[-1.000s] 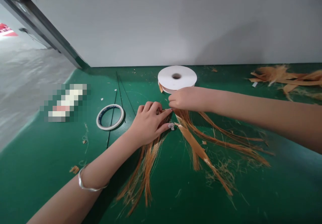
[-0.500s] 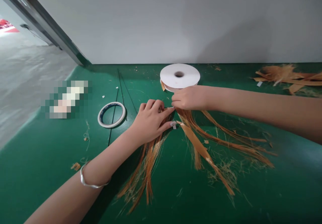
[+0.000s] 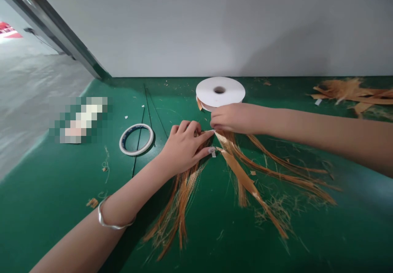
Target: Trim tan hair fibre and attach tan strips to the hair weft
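Note:
My left hand [image 3: 186, 148] lies over a bunch of frayed orange ribbon [image 3: 181, 199] on the green surface, its fingers curled onto the strands. The thumb and index tip sit apart, the thumb beside a small white piece [image 3: 214, 153] at a ribbon end. Just right of it, my right hand [image 3: 231, 118] is closed, with its fingertips pinched at the top of more frayed strands [image 3: 264, 166]; their exact grip is partly hidden. Between the hands, a flat orange ribbon strip [image 3: 241, 174] with a frayed end runs down to the right.
A white ribbon spool [image 3: 208, 93] stands behind my right hand, against the pale wall [image 3: 184, 27]. At left lie a roll of tape [image 3: 135, 153], thin dark rods [image 3: 134, 166] and a blurred-out item [image 3: 86, 119]. More frayed orange ribbon [image 3: 346, 91] is piled at the far right.
My right hand has shifted very slightly at the strands' top, showing a bit more pale ribbon beside its fingertips. My left hand stays in place.

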`<state>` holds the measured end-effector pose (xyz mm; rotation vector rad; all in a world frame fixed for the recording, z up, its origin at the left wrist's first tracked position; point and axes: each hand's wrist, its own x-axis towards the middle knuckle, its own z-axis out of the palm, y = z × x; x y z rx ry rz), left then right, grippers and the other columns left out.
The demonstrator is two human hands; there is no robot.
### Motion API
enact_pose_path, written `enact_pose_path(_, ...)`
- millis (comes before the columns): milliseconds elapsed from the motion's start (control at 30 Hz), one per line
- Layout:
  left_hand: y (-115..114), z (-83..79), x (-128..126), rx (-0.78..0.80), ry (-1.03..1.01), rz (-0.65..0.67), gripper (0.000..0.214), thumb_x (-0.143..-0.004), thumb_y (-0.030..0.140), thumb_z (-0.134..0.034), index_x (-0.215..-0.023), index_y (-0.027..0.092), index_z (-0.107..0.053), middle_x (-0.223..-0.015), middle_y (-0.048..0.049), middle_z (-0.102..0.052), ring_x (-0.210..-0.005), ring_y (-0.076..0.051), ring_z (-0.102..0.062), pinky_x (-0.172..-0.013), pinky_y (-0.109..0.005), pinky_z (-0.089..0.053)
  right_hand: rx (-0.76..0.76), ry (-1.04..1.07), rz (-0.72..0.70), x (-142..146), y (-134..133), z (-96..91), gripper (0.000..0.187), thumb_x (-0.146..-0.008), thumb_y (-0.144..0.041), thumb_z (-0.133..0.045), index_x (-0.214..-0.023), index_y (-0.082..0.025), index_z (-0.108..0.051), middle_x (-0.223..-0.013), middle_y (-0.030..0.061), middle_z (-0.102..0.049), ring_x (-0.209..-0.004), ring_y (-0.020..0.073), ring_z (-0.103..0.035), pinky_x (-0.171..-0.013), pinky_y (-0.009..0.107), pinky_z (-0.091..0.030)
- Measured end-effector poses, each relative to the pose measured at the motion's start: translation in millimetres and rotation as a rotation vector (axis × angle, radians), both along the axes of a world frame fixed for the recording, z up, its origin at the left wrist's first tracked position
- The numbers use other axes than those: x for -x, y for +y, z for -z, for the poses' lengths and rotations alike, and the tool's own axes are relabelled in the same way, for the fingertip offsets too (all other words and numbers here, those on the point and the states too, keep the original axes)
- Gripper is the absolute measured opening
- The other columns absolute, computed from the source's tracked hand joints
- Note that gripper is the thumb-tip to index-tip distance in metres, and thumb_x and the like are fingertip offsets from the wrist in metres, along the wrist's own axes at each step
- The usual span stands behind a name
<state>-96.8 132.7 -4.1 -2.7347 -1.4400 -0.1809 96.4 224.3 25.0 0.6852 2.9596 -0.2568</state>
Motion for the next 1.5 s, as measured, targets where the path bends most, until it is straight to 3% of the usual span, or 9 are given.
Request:
enact_pose_path(167,1.7,-5.3,4.2,0.064,-0.04,0.032,0.045,-0.091,0.052,-0.036,-0.126,0.03,-0.053,-0.104,-0.0087,-0.051,-0.1,-0.026,-0.043,-0.081,-0.039,-0.033,0.269,0.227,0.36,-21.0,-17.8,13.1,0.026,-0.083,-0.039,-0.055,-0.091,-0.016,-0.062,-0.088,0.0059,-0.061,-0.076,0.0161,-0.053,-0.065,0.028,-0.038)
enact_pose_path(267,4.5,-13.7,4.6,0.14,-0.109,0.049,0.034,-0.092,0.045,-0.04,-0.112,0.028,-0.063,-0.104,-0.0064,-0.054,-0.1,-0.023,-0.046,-0.084,-0.038,-0.031,0.298,0.19,0.462,-27.7,-37.4,13.9,0.026,-0.081,-0.042,-0.055,-0.086,-0.018,-0.063,-0.082,0.0049,-0.06,-0.078,0.0176,-0.052,-0.065,0.029,-0.037)
enact_pose_path(400,12.4,-26.0,-2.8,0.126,-0.225,-0.049,0.021,-0.092,0.033,-0.047,-0.094,0.024,-0.066,-0.103,-0.0026,-0.06,-0.101,-0.02,-0.049,-0.086,-0.037,-0.027,0.364,0.134,0.534,-21.3,-50.2,4.9,0.03,-0.078,-0.047,-0.056,-0.085,-0.019,-0.063,-0.081,0.0051,-0.06,-0.074,0.0178,-0.052,-0.06,0.028,-0.034)
enact_pose_path(500,18.7,-30.8,-11.3,0.18,-0.213,-0.092,0.017,-0.088,0.029,-0.052,-0.099,0.023,-0.063,-0.103,-0.0021,-0.062,-0.102,-0.02,-0.05,-0.084,-0.037,-0.026,0.431,0.115,0.547,-14.3,-49.7,-0.8,0.021,-0.077,-0.039,-0.058,-0.078,-0.019,-0.063,-0.075,0.0041,-0.06,-0.064,0.0149,-0.051,-0.054,0.027,-0.031)
enact_pose_path(633,19.8,-29.6,-19.6,0.288,-0.152,-0.032,0.018,-0.086,0.032,-0.054,-0.095,0.023,-0.066,-0.096,-0.0028,-0.062,-0.098,-0.022,-0.051,-0.079,-0.036,-0.026,0.494,0.248,0.571,-15.4,-53.1,-1.4,0.012,-0.077,-0.029,-0.057,-0.076,-0.017,-0.06,-0.074,0.004,-0.062,-0.064,0.0137,-0.053,-0.056,0.026,-0.035)
enact_pose_path(867,13.0,-28.2,-23.7,0.441,-0.276,0.041,0.023,-0.09,0.024,-0.045,-0.084,0.02,-0.066,-0.086,-0.0002,-0.064,-0.089,-0.017,-0.055,-0.08,-0.035,-0.029,0.543,0.356,0.587,-23.2,-65.7,7.6,0.022,-0.081,-0.036,-0.052,-0.08,-0.018,-0.065,-0.07,0.0014,-0.061,-0.061,0.012,-0.049,-0.057,0.026,-0.033)
enact_pose_path(1267,19.4,-19.2,-25.3,0.5,-0.352,0.046,0.022,-0.09,0.026,-0.046,-0.081,0.019,-0.064,-0.089,-0.0002,-0.066,-0.089,-0.017,-0.055,-0.083,-0.036,-0.03,0.591,0.442,0.626,-29.8,-65.3,18.2,0.022,-0.079,-0.034,-0.053,-0.081,-0.017,-0.069,-0.074,0.003,-0.064,-0.063,0.0122,-0.051,-0.058,0.026,-0.037)
enact_pose_path(1367,14.5,-20.3,-26.7,0.362,-0.315,-0.008,0.016,-0.088,0.024,-0.047,-0.085,0.02,-0.062,-0.09,-0.0007,-0.064,-0.09,-0.018,-0.054,-0.083,-0.038,-0.029,0.629,0.458,0.65,-30.8,-64.8,18.5,0.025,-0.079,-0.037,-0.053,-0.082,-0.018,-0.068,-0.074,0.0033,-0.064,-0.062,0.0125,-0.051,-0.057,0.026,-0.037)
enact_pose_path(1500,4.6,-24.8,-29.1,-0.089,-0.176,-0.02,0.014,-0.086,0.023,-0.047,-0.088,0.018,-0.06,-0.096,-0.0081,-0.061,-0.094,-0.024,-0.05,-0.08,-0.042,-0.03,0.675,0.524,0.674,-30.5,-65.9,20.2,0.025,-0.079,-0.038,-0.053,-0.074,-0.017,-0.065,-0.066,0.0019,-0.058,-0.057,0.0108,-0.046,-0.054,0.025,-0.035)
